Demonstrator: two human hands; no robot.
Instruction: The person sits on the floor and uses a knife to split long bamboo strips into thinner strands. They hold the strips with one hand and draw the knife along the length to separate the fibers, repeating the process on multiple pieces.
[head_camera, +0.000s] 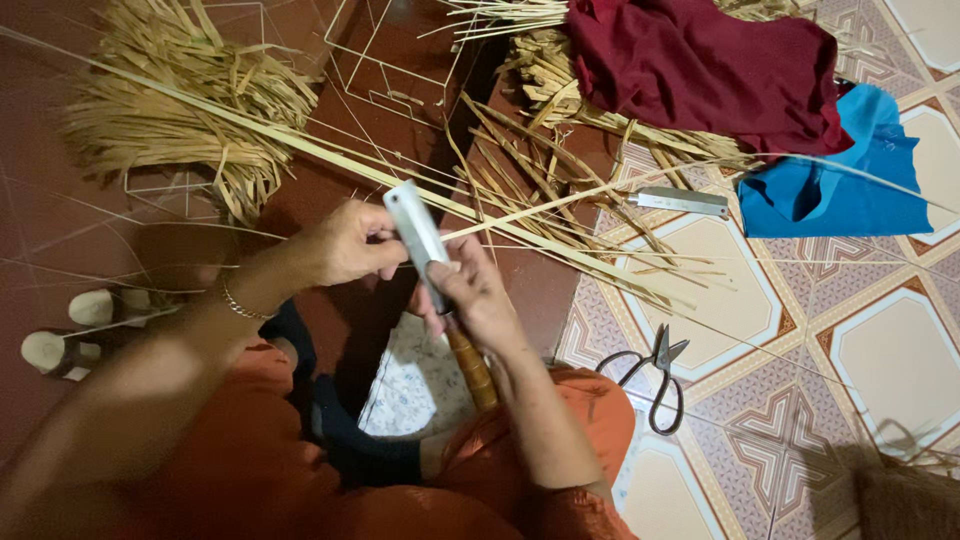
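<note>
My right hand (478, 300) grips a broad flat-bladed knife (416, 232) with a brown wooden handle (472, 368), blade pointing up and away from me. Pinched in my left hand (350, 243) against the blade is a long pale bamboo strip (560, 205). The strip runs from the blade out to the right across the floor. A thin bracelet circles my left wrist. Both hands work over my lap, above orange clothing and a pale patterned cloth (415, 385).
Piles of split bamboo strips (190, 105) cover the floor ahead. A white wire frame (385, 60) lies among them. A second knife (680, 201), black scissors (663, 375), a dark red cloth (710, 65) and a blue cloth (835, 170) lie to the right on patterned tiles.
</note>
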